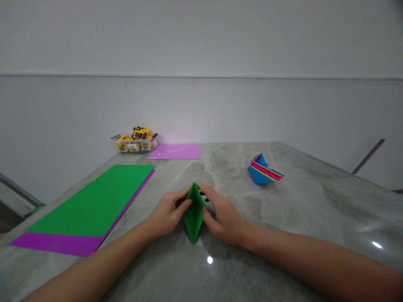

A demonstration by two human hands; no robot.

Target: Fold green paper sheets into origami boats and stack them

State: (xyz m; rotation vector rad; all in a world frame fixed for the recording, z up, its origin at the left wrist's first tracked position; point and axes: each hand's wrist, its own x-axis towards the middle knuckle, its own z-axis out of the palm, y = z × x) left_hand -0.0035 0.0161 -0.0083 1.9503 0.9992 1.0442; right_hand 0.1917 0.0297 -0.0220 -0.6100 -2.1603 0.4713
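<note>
On the near tabletop [151, 274]: folded green paper [194, 226]

Left hand [166, 214] and right hand [223, 217] are pinching its opposite sides, holding it open; even thumb pressure would be keeping creases true. Farther right, a striped blue paper fold [260, 178] is resting.

Both forearms [292, 249] are bare, tapering smoothly toward narrower wrists [248, 233].

From the person's head, I see a single view facing forward and down across the table [302, 205], left hand [166, 213] and right hand [226, 216] near at lower centre, wall [220, 109] farther off, filling the top.
</note>
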